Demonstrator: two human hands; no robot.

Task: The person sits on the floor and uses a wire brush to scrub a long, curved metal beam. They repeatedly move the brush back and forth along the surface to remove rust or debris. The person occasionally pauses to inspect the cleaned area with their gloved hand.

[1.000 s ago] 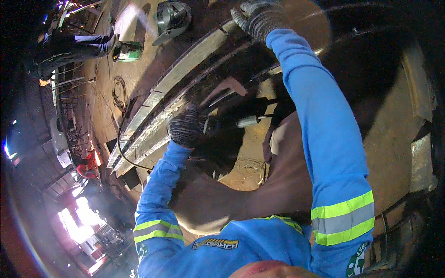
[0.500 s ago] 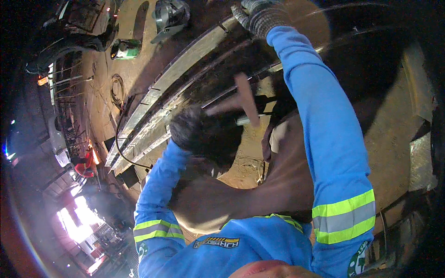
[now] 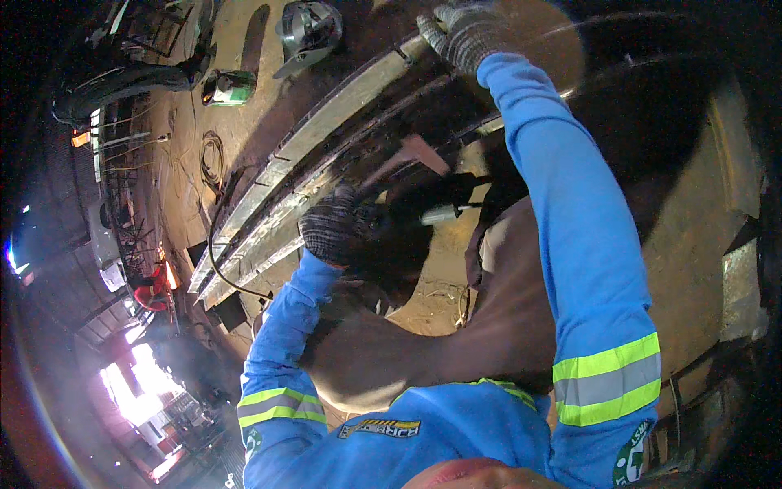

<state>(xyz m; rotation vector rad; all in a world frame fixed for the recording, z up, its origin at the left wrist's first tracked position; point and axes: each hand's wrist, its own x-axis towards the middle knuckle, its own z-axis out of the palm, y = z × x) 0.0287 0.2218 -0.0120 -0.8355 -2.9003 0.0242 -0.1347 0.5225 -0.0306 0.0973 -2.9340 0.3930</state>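
My left hand (image 3: pixel 332 226), in a dark knitted glove, is closed round the handle of a hammer (image 3: pixel 422 153). Its reddish-brown head is raised beyond my knuckles, over the dark gap beside the long steel beam (image 3: pixel 326 114). The beam is pale, flanged and notched at intervals along its edge. At its far end my right hand (image 3: pixel 468 37), in a grey knitted glove, has its fingers bent over the edge. A grey cylindrical object with a dark tip (image 3: pixel 441 215) lies right of the hammer, near my legs.
A welding helmet (image 3: pixel 309 31) and a green-and-black container (image 3: pixel 228 87) are on the floor beyond the beam. Coiled cable (image 3: pixel 212 156) lies left of it, and a dark hose (image 3: pixel 213 253) crosses its near end. Sparks fly near a red object (image 3: pixel 152 292) at left.
The hammer head has swung up and away from me and tilted, and is less blurred. My left hand stays at nearly the same place; my right hand remains at the beam.
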